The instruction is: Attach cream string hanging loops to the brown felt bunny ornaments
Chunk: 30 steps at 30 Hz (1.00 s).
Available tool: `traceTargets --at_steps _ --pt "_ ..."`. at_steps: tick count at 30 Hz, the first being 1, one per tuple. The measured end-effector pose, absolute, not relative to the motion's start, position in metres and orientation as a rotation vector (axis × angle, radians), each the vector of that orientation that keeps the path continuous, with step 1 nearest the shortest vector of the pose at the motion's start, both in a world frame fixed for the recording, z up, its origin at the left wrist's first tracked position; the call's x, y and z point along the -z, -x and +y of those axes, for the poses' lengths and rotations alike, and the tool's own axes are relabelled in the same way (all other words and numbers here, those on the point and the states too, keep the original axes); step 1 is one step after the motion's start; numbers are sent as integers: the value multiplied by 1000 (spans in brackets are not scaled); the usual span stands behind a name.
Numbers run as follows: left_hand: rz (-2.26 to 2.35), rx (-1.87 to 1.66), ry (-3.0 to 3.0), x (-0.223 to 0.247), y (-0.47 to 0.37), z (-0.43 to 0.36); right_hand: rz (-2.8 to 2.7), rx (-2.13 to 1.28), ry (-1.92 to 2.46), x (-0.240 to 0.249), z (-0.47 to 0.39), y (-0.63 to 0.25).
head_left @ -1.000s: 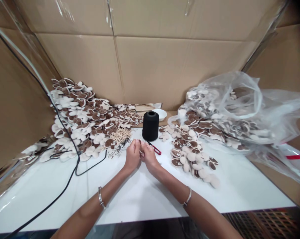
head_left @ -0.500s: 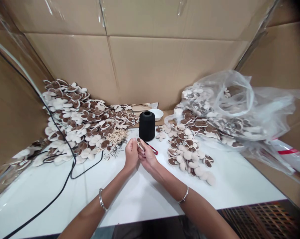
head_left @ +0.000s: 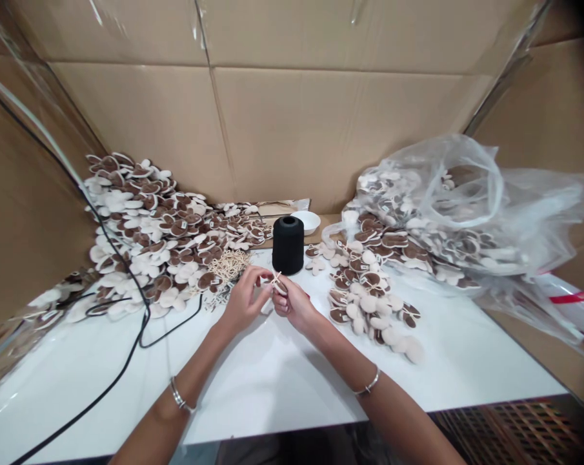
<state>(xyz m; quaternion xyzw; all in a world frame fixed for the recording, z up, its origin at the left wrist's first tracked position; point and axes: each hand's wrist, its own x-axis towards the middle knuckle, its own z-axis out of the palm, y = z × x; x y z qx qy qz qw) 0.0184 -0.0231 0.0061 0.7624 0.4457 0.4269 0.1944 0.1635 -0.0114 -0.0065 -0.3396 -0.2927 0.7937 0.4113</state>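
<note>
My right hand (head_left: 292, 303) is closed around a small brown and cream plush piece (head_left: 279, 288), which its fingers mostly cover. A thin cream cord (head_left: 276, 278), looking like a bow, sits on top of this piece. From the left, my left hand (head_left: 246, 298) meets it with curved fingers, thumb and forefinger tips pinching at the cord. Just behind both hands stands a black thread cone (head_left: 288, 245). Beside the left hand lies a heap of cream cord bows (head_left: 228, 266). A red tool, mostly hidden, shows past the right hand.
Brown and cream plush pieces pile high at the left (head_left: 146, 219). A smaller group (head_left: 369, 297) lies on the white table (head_left: 272, 387) at right, before a clear plastic bag (head_left: 466, 194) of more. A white bowl (head_left: 311, 223) and black cable (head_left: 127, 349) are also there. Cardboard walls surround the table.
My left hand has opened out from a closed fist and shifted slightly left, its fingers now curved. The cream bow on the held piece has come into view. The right hand keeps its hold.
</note>
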Motion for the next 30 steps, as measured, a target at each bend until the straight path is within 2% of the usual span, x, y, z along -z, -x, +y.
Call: traceTargets --at_steps 9,18,23,30 --pt "1204 -917 -2273 -7 -12 -20 -1066 -1838 1002 5 -10 -186" --pt "1384 -952 -2148 0 -16 -21 -1268 -1719 995 15 -5 -190" --pt "1268 -1005 -1918 0 -23 -25 -1276 -1573 1053 22 -7 -179" --pt "1000 -1166 -1273 9 -40 -24 -1229 -1281 1049 20 -19 -168"
